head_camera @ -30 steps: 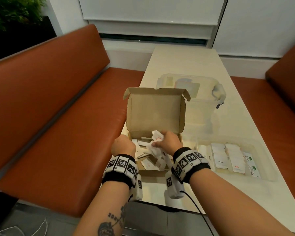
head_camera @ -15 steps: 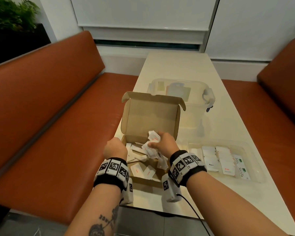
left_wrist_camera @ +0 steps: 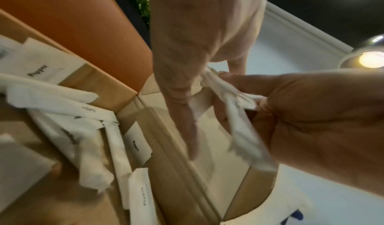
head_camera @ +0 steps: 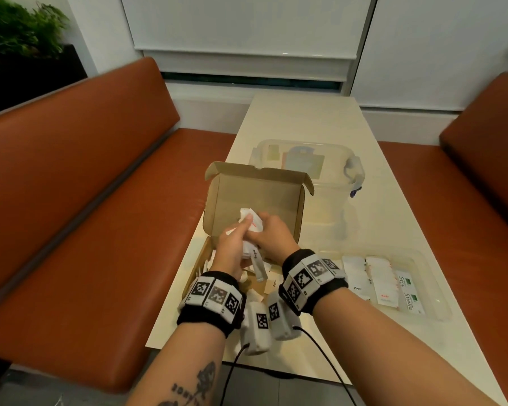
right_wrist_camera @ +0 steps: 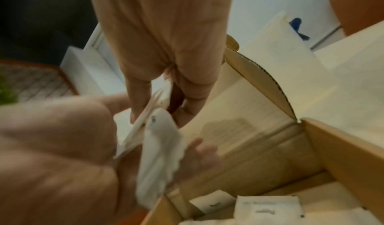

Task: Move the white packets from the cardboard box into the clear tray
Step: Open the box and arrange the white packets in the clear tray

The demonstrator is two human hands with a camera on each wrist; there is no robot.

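The right hand (head_camera: 272, 234) has its grip closed round a bunch of small white paper packets (head_camera: 251, 222), thumb and fingers pinching them above the open brown cardboard box (head_camera: 255, 197). The left hand (head_camera: 230, 247) meets it from the left, its fingers (head_camera: 241, 230) pinching the same bunch, and more white packets hang down from its grip, one printed "Sugar" (head_camera: 257, 259). In the left wrist view the packets (left_wrist_camera: 234, 112) sit pressed between both hands. More loose white packets (left_wrist_camera: 68, 118) lie scattered on the box floor under the hands, and the box lid stands upright on the far side. The box sits at the near left of the pale worktop (head_camera: 393, 206). Just right of it lies the shallow clear plastic tray (head_camera: 428, 276), with several white packets (head_camera: 379, 279) laid in a row inside. Beyond the box stands a clear lidded plastic tub (head_camera: 332, 183).
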